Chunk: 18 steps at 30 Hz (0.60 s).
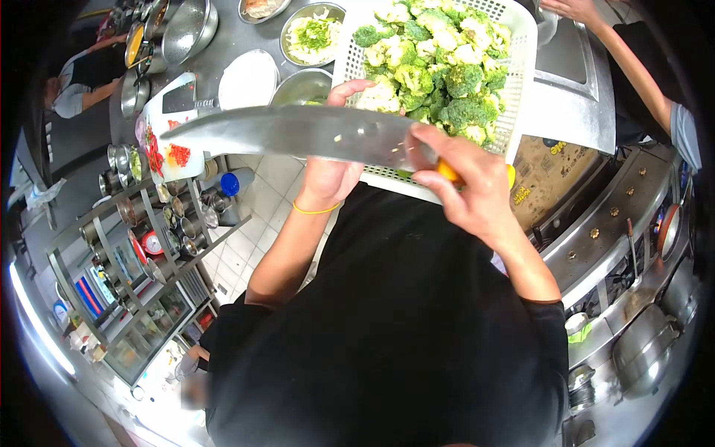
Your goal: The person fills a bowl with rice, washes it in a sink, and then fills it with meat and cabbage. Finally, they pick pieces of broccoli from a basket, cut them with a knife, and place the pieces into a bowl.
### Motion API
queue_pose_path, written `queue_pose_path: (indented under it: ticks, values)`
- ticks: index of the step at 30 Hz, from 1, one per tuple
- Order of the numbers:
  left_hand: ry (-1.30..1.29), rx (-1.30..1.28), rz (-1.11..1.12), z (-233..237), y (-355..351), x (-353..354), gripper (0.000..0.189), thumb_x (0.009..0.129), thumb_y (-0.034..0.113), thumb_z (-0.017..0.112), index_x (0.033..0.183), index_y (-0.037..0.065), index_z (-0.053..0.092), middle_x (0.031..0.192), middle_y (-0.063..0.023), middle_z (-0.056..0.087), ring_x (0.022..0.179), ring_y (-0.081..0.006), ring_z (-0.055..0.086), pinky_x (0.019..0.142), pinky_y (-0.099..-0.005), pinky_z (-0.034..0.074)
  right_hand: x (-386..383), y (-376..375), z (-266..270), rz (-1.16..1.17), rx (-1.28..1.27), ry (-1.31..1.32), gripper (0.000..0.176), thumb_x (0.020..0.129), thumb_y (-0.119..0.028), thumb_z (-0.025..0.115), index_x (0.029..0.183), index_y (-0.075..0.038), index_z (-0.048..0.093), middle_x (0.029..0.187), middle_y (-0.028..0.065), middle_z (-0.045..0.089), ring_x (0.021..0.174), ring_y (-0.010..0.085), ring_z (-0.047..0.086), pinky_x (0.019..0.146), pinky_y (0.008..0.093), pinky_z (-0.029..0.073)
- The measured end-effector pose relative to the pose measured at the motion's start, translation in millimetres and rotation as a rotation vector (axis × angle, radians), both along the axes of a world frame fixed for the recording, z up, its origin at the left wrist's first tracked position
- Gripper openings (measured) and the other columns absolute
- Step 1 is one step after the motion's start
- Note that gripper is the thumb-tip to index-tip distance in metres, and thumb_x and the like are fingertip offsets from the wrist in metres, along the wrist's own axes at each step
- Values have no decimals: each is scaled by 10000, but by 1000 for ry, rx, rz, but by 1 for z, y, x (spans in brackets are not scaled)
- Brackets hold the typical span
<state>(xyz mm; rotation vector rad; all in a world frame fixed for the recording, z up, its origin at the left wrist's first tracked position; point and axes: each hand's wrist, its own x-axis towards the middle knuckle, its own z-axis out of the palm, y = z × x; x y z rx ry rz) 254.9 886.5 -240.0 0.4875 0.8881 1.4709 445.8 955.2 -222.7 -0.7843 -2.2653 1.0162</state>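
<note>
Seemingly the cutting is largely done: in the head view, broccoli florets [439,59] heap the white basket [521,71] at upper centre, its near edge gripped by the left hand [331,175]. The right hand [465,190] clamps the knife [298,134], which lies nearly level across mid-frame, tip pointing left.

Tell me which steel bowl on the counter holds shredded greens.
The round bowl beside the white basket's top-left corner; the bowl below it and the large one farther left show mostly bare metal.
</note>
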Motion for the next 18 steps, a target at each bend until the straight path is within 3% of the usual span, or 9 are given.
queue_pose_path:
  ticks: [1, 5, 8, 10, 14, 17, 18]
  values:
    - [56, 13, 21, 1, 0, 3, 485, 899, 302, 537, 1289, 109, 323, 1207, -186, 506, 1092, -267, 543, 923, -387, 461, -3, -5, 3, -8, -8, -25, 430, 775, -350, 669, 1151, -156, 593, 596, 62, 504, 480, 238, 516, 460, 354, 418]
    - [235, 85, 109, -13, -6, -1, 421, 895, 257, 557, 1235, 126, 346, 1217, -170, 484, 1104, -260, 525, 928, -367, 455, -5, -12, -3, -12, -55, 6, 426, 775, -342, 672, 1151, -159, 589, 626, 72, 540, 502, 243, 538, 469, 350, 427]
    - [292, 134, 190, -7, -4, 7, 416, 878, 178, 580, 1220, 130, 347, 1214, -139, 457, 1117, -236, 496, 928, -344, 444, -3, -16, -4, -18, -124, 16, 420, 778, -318, 673, 1155, -156, 583, 665, 84, 575, 540, 257, 568, 487, 353, 441]
    - [315, 134, 212, -9, -5, 8, 406, 871, 147, 582, 1207, 125, 356, 1207, -126, 449, 1121, -223, 485, 926, -335, 440, -1, -14, -3, 26, -205, 17, 421, 775, -187, 670, 1168, -69, 572, 840, 143, 646, 630, 266, 597, 590, 331, 469]
    - [419, 149, 273, -18, -5, 7, 348, 865, 84, 560, 1165, 102, 385, 1195, -116, 448, 1122, -213, 477, 925, -323, 432, 1, -12, -1, 35, -294, 39, 416, 785, -181, 659, 1172, -61, 566, 860, 146, 645, 640, 265, 603, 607, 323, 471]
    - [301, 140, 275, -17, -3, 9, 332, 860, 52, 551, 1150, 92, 395, 1179, -112, 462, 1108, -206, 489, 918, -321, 435, 2, -9, -4, 47, -336, 57, 403, 796, -174, 647, 1175, -62, 565, 852, 137, 643, 611, 248, 582, 606, 312, 462]
    - [298, 140, 274, -17, -5, 8, 332, 860, 52, 551, 1150, 92, 395, 1179, -112, 462, 1108, -206, 489, 918, -321, 435, 4, -8, -3, 40, -349, 24, 372, 799, -196, 649, 1148, -85, 580, 861, 133, 650, 649, 284, 602, 598, 336, 474]
